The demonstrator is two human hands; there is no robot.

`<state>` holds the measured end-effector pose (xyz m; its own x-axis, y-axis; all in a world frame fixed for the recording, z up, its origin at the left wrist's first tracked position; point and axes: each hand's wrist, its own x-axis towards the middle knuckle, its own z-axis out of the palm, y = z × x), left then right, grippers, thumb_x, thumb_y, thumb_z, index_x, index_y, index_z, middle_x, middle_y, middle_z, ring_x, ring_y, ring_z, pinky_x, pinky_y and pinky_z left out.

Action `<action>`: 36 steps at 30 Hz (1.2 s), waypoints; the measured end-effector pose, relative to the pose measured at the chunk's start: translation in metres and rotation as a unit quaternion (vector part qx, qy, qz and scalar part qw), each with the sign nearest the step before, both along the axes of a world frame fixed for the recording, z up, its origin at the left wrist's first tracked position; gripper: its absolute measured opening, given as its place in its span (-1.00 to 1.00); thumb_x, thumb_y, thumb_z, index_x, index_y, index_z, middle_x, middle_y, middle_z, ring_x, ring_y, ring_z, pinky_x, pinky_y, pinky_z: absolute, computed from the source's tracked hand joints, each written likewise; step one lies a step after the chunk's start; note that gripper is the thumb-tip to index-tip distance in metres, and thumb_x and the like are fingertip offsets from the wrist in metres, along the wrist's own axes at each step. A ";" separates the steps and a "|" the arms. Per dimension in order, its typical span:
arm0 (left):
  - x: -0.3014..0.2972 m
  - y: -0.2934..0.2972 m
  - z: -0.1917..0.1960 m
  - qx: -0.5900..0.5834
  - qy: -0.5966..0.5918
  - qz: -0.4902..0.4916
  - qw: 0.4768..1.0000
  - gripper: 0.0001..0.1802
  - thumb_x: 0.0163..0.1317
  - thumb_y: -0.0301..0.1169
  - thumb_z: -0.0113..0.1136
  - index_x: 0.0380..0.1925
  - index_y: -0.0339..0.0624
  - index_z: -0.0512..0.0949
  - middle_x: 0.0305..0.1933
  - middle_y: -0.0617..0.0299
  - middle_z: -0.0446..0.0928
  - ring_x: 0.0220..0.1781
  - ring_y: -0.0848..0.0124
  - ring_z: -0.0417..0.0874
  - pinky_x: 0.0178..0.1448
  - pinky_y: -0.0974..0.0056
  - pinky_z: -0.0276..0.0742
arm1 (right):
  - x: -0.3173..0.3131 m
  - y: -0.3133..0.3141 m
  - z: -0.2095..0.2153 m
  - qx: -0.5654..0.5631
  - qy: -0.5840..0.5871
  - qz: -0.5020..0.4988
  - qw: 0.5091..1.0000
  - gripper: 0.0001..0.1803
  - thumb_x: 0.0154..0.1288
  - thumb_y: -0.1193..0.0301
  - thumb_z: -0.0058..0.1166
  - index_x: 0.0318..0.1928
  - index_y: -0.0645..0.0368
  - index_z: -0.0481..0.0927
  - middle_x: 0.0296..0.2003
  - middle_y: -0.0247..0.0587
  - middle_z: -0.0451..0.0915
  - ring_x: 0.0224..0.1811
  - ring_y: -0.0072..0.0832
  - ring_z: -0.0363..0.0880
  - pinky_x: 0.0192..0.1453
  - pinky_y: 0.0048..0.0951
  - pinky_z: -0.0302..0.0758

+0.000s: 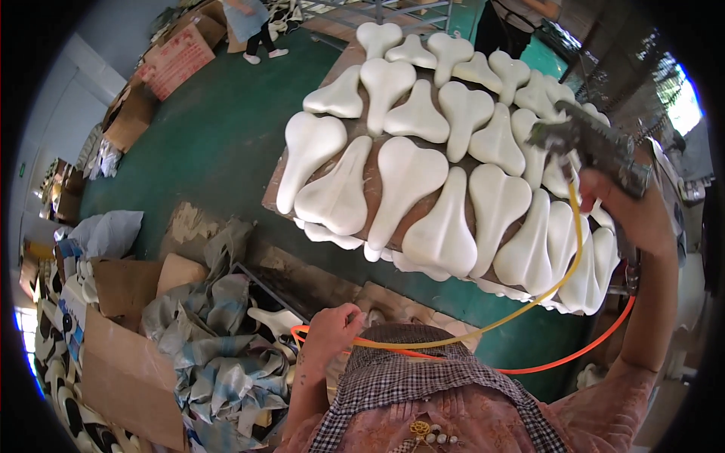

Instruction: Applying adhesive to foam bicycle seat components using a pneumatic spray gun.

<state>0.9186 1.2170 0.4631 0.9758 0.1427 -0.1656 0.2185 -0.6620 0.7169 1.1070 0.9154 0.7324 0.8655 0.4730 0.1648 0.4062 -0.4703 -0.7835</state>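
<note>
In my raised right hand (604, 198) is a dark, grimy spray gun (585, 143), its front end over the far right of a board (278, 181). Rows of white bicycle saddle pads (408, 177) cover the board, some narrow end toward me and some turned the other way. From the gun a yellow hose (568, 275) curves down across my front to my left hand (334, 332). Those fingers are curled closed near my waist; what they hold, if anything, is hidden. An orange hose (581, 365) runs beside the yellow one and loops out behind that hand.
More white pads show beneath the board's near edge. At my lower left are crumpled grey plastic sheets (204, 317), an open cardboard box (124, 377) and a heap of black-and-white saddles (64, 400). Beyond the board stands a person in black (502, 34); another (253, 23) is farther left.
</note>
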 end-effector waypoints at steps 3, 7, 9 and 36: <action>0.008 -0.009 0.006 0.007 0.006 -0.018 1.000 -0.73 0.12 -0.18 0.08 -0.39 -0.17 0.54 -0.56 0.04 0.52 -0.45 0.05 0.56 -0.36 0.10 0.44 | 0.019 -0.048 0.004 -0.013 -0.044 -0.108 0.993 -0.80 0.22 0.37 0.08 -0.28 0.27 0.48 -0.54 -0.32 0.49 -0.49 -0.59 0.46 -0.35 -0.55 0.40; 0.010 -0.024 0.005 0.004 0.039 -0.019 0.999 -0.72 0.12 -0.18 0.08 -0.38 -0.17 0.54 -0.58 0.02 0.51 -0.46 0.06 0.56 -0.38 0.11 0.44 | -0.012 -0.074 0.003 -0.018 0.009 -0.089 0.996 -0.79 0.20 0.37 0.10 -0.26 0.26 0.48 -0.54 -0.32 0.49 -0.49 -0.60 0.46 -0.35 -0.56 0.39; 0.011 -0.034 0.001 -0.001 0.027 -0.023 0.999 -0.72 0.12 -0.17 0.08 -0.39 -0.16 0.54 -0.58 0.02 0.51 -0.47 0.06 0.56 -0.38 0.12 0.43 | -0.014 -0.076 -0.001 -0.010 0.002 -0.081 0.997 -0.79 0.21 0.36 0.09 -0.26 0.26 0.47 -0.55 -0.33 0.49 -0.49 -0.60 0.46 -0.35 -0.57 0.39; -0.164 -0.116 -0.035 -0.006 0.011 -0.012 1.000 -0.70 0.15 -0.13 0.07 -0.36 -0.12 0.56 -0.56 0.04 0.53 -0.46 0.06 0.56 -0.39 0.10 0.43 | -0.163 -0.135 -0.032 -0.011 0.024 -0.044 0.999 -0.82 0.21 0.39 0.09 -0.31 0.28 0.51 -0.55 -0.36 0.49 -0.49 -0.66 0.44 -0.35 -0.60 0.37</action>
<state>0.7550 1.1007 0.4285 0.9750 0.1178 -0.1885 0.2188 -0.6583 0.7203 0.9439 0.7809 0.7006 0.9108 0.3973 0.1121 0.3244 -0.5208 -0.7896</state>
